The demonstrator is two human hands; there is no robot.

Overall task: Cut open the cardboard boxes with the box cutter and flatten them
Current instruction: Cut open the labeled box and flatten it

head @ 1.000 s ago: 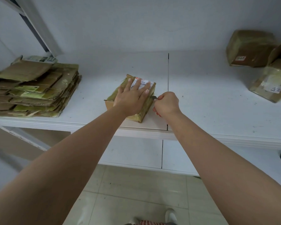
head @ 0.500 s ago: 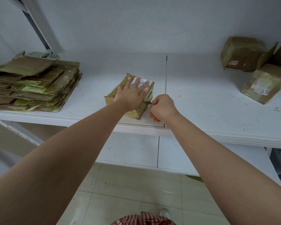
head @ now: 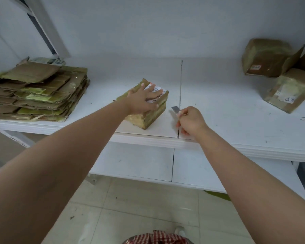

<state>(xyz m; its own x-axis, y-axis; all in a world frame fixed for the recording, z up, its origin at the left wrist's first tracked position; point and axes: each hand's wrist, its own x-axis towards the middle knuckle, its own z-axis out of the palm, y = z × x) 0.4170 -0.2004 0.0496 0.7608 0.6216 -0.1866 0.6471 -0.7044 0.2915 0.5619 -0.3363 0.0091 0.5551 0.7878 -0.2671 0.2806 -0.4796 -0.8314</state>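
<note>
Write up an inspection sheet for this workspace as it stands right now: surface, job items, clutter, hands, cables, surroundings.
Surface: white shelf, scuffed, with a seam down the middle.
Job's things: taped cardboard box near the front edge; box cutter, blade exposed, clear of the box.
Clutter: stack of flattened cardboard at left; three more boxes at right, one with an open flap.
Hands: left hand presses flat on the box top; right hand grips the cutter.
Cables: nothing seen.
Surroundings: white wall, lower shelf, tiled floor.
</note>
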